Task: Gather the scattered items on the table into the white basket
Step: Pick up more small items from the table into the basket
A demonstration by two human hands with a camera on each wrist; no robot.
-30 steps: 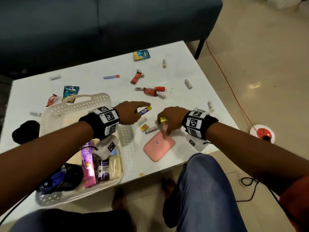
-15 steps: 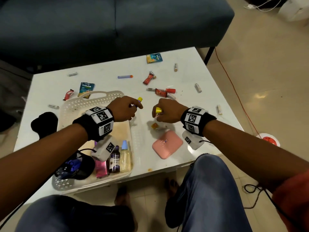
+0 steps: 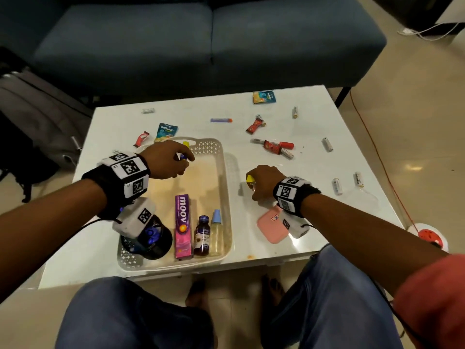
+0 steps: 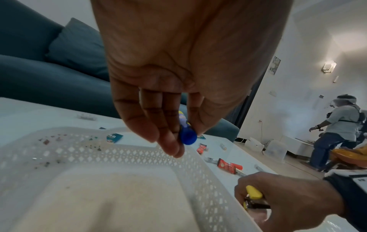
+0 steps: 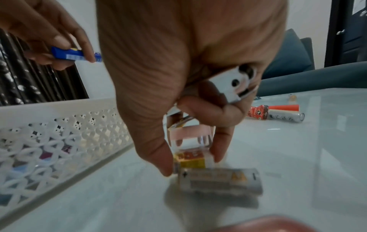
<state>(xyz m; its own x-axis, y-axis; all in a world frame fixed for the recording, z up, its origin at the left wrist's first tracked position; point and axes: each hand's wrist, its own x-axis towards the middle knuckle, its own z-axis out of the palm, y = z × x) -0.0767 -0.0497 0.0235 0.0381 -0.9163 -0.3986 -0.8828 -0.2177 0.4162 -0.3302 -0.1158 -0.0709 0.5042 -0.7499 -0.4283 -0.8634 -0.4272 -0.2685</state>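
Observation:
The white basket (image 3: 224, 172) lies at the table's front left. Above its far end my left hand (image 3: 186, 159) pinches a small blue and yellow tube (image 3: 185, 147), which the left wrist view shows end-on as the tube (image 4: 187, 135) over the basket (image 4: 119, 149). To the right of the basket my right hand (image 3: 253, 190) curls round a yellow lighter (image 3: 249, 178). In the right wrist view the lighter's metal top (image 5: 234, 83) shows in the palm, while thumb and finger of that hand (image 5: 190, 163) close on a small yellow and red box (image 5: 189, 159) beside an AA battery (image 5: 218, 180).
The basket holds a pink moov box (image 3: 183, 225), a brown bottle (image 3: 202, 235), a clear bottle (image 3: 216, 233) and a black cap (image 3: 153, 240). A pink case (image 3: 273, 227) lies near the front edge. Sachets, batteries and a red tube (image 3: 276, 146) are scattered farther back. A blue sofa (image 3: 201, 46) stands behind.
My left hand has carried the blue and yellow tube leftward from the table's middle to above the basket. The right hand kept the yellow lighter and stayed low beside the basket.

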